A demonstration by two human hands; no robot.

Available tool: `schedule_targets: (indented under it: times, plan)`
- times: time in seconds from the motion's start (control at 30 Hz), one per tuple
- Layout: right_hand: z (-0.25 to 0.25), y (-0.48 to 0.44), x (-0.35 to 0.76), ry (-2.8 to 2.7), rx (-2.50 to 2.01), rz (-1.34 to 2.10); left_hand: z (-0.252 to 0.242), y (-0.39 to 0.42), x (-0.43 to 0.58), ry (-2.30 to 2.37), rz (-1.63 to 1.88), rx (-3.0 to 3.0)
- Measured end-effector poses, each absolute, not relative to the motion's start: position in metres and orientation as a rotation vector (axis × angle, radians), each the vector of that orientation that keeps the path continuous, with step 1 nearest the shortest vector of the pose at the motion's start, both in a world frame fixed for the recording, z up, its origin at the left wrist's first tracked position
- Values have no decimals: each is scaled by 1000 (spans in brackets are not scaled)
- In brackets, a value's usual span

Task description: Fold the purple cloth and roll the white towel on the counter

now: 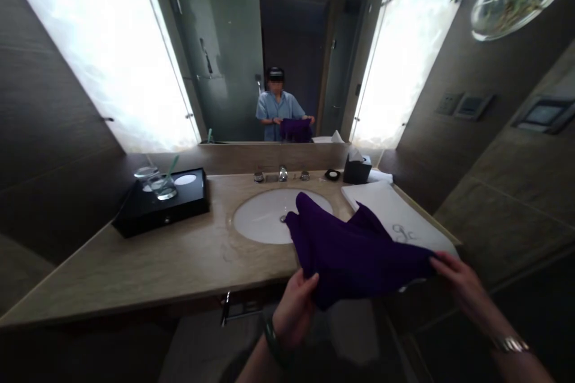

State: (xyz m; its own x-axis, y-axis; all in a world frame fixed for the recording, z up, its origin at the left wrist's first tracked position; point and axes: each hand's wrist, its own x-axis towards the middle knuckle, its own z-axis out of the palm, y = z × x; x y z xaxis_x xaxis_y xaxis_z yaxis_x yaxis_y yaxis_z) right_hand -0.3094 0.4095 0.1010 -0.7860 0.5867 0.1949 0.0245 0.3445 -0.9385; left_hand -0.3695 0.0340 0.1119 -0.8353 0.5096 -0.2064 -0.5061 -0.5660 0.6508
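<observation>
My left hand point(294, 305) and right hand point(456, 281) have their fingers pinched shut on the purple cloth point(354, 251); beyond it lies the sink point(265, 218), beneath it a white towel point(395, 212) on the counter point(171, 263).

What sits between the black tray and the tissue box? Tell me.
The head view shows the white sink and its tap between the black tray and the tissue box.

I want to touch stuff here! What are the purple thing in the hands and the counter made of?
The purple cloth looks like soft matte fabric: it folds and droops between the left hand and right hand. The beige counter looks like polished stone, perhaps marble: faint veins and a light sheen.
</observation>
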Motion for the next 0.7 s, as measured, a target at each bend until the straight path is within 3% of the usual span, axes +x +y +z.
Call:
schedule_targets:
  times: [0.07, 0.17, 0.33, 0.4, 0.53, 0.7]
  plan:
    - [57, 403, -322, -2310, -596, 1347, 54, 31, -380, 1044, 2300, -325]
    - [21, 372, -372, -2543, -314, 1156, -3, 22, -394, 1241, 2211, -646]
    - [-15, 274, -462, -2859, -175, 647, -14, 2, -395, 1181, 2270, -575]
    - [-29, 220, -476, -2940, 85, 528, -12, -13, -390, 1117, 2370, -529]
    - [-37, 119, -493, -2929, 704, 646, -15, -69, -385, 1283, 2460, -739]
    - [-21, 29, -557, -2703, 576, 1282, 0, -177, -434, 1845, 2467, -918]
